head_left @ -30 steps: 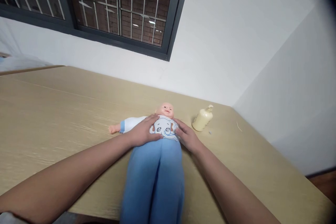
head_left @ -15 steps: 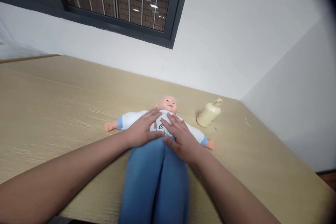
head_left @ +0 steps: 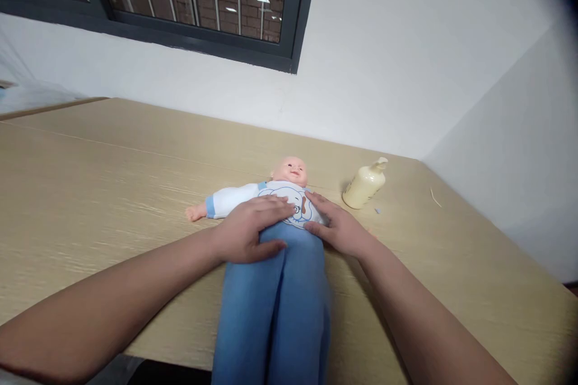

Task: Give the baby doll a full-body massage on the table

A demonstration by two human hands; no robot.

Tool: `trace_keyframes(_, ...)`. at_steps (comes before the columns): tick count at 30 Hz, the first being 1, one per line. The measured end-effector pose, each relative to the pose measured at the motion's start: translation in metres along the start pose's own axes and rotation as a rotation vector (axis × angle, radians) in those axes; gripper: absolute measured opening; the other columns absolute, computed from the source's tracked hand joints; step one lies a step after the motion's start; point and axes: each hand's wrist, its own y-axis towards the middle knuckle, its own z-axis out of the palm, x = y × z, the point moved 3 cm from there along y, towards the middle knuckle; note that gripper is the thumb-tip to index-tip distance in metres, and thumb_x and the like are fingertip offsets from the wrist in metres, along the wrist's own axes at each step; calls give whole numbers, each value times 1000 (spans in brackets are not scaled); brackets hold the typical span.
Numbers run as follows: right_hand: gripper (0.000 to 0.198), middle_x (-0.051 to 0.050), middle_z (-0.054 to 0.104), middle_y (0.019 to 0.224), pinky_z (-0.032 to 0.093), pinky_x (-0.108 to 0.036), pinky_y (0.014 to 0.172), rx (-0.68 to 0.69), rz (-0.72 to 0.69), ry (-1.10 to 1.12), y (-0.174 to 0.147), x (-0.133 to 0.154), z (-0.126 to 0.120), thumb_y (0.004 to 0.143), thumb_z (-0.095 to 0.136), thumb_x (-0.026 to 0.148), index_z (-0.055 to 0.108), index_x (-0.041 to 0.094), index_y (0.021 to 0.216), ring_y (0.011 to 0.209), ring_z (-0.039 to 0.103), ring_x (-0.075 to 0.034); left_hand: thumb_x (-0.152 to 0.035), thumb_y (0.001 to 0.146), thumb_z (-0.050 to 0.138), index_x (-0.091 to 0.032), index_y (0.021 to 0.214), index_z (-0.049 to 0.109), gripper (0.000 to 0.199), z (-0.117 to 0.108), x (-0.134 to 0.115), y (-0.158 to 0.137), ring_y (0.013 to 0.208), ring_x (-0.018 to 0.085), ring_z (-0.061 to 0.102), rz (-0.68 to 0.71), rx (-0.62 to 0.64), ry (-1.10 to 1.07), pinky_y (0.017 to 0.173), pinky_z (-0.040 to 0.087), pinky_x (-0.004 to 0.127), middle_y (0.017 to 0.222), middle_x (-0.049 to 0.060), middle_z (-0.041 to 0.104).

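A baby doll (head_left: 289, 171) lies on its back on the wooden table, head toward the wall. It wears a white top (head_left: 235, 198) with light blue cuffs and a printed animal face, and long blue trousers (head_left: 275, 307) that reach toward me. My left hand (head_left: 255, 225) rests flat across the doll's belly and waistband, fingers stretched out. At the other side of the chest, my right hand (head_left: 336, 225) lies with its fingers extended against the top. It hides the doll's arm on that side.
A cream pump bottle (head_left: 363, 186) stands on the table (head_left: 135, 180) right of the doll. Beside it are a small bluish scrap (head_left: 378, 210) and a thin pale strand (head_left: 435, 197). Behind rise a white wall (head_left: 361, 72) and a barred window (head_left: 198, 0).
My right hand has slid off the middle of the chest to the doll's right-hand side in view. My left hand has shifted slightly down and toward the middle. The camera view has shifted a little.
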Motion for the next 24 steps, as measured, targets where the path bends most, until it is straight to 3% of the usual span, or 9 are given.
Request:
trace_keyframes(4,71,2,41,158,25,-53,124,-14,-5,13,1,3,1,85,70,52,44,38,150,148,34,-32,-48,90,62,-24,153,41,71,2,0,3,143,30,42,-53,98,-24,121,31,50,154,8,47)
trace_keyframes(9,66,2,48,153,32,-54,120,-1,-8,61,2,10,-1,85,71,49,48,39,147,141,44,-33,-53,94,55,-25,156,37,69,4,26,-1,149,30,31,-208,92,-52,123,26,51,161,7,36)
trace_keyframes(15,70,2,44,156,31,-52,121,-46,7,31,-1,8,-1,84,72,51,46,38,148,143,42,-32,-58,100,39,-17,150,45,65,2,53,-6,146,26,38,-383,-1,-75,122,30,45,156,9,44)
trace_keyframes(19,67,-2,54,147,35,-53,117,-181,3,-4,-6,10,0,79,76,51,57,33,140,137,49,-33,-58,99,41,-17,149,47,65,3,48,-5,143,28,42,-360,-66,-25,120,33,46,154,10,47)
trace_keyframes(21,60,-4,65,134,44,-52,109,-262,38,0,-6,13,3,76,78,51,65,32,131,124,58,-33,-57,98,43,-18,147,49,63,4,44,-4,141,29,45,-336,-103,-6,119,35,46,152,10,49)
trace_keyframes(24,51,-5,72,107,55,-44,79,-382,192,120,-5,15,9,76,76,55,69,30,120,83,66,-25,-54,98,46,-18,143,53,58,5,38,-4,138,28,48,-318,-137,18,117,38,45,149,11,53)
